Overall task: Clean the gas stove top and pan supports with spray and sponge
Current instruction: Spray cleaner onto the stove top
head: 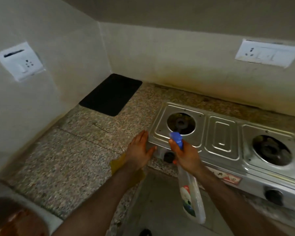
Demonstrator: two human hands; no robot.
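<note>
1. A yellow cloth or sponge (116, 166) lies on the speckled granite bench (85, 150), mostly hidden under the left forearm; which of the two it is cannot be told.
2. The right end of the two-burner stainless-steel gas stove (221, 133) is cut off by the frame edge, and the red label on its front face is too blurred to read.
3. No pan supports sit on the stove top; both round burner openings are bare, with dark burner parts inside.
4. The right hand (186, 155) grips the neck of a clear plastic spray bottle with a blue trigger head (191, 198). The nozzle points toward the left burner opening (180, 123), and the bottle body hangs down in front of the bench edge.
5. The left hand (140, 150) is open and flat, fingers together, resting beside the stove's left edge.
6. A black knob (169, 156) shows between the two hands; a second knob (273, 196) sits lower right.
7. A black rectangular mat (111, 94) lies in the bench's back corner.
</note>
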